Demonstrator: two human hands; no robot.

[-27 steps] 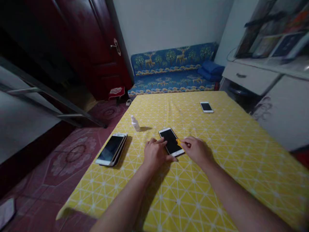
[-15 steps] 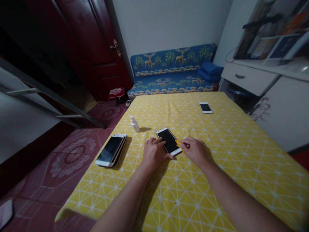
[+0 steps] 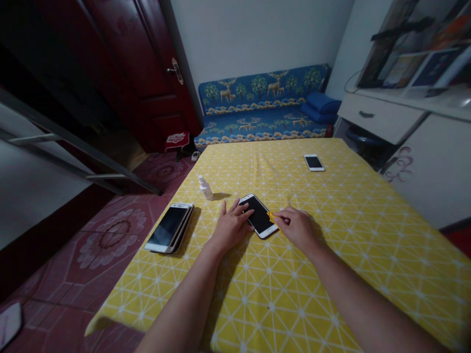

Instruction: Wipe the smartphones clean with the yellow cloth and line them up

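Note:
A white-framed smartphone (image 3: 262, 220) lies face up on the yellow patterned tablecloth, its screen dark. My left hand (image 3: 231, 224) rests at the phone's left side, fingers spread, with some fingertips lying over its edge and screen. Between the thumb and fingers of my right hand (image 3: 296, 226) is a small yellow cloth (image 3: 271, 216), touching the phone's right edge near the lower end. A white spray bottle (image 3: 205, 189) stands upright beyond my left hand.
At the table's left edge lies a stack of phones (image 3: 170, 229). Another white phone (image 3: 314, 163) lies at the far right of the table (image 3: 294, 289). Behind are a blue patterned sofa (image 3: 257, 117) and, to the right, a white cabinet (image 3: 423, 162).
My left hand has shifted a little left, its fingers spreading wider and its thumb coming away from the phone's bottom corner. My right hand stays at the phone's right edge with the yellow cloth.

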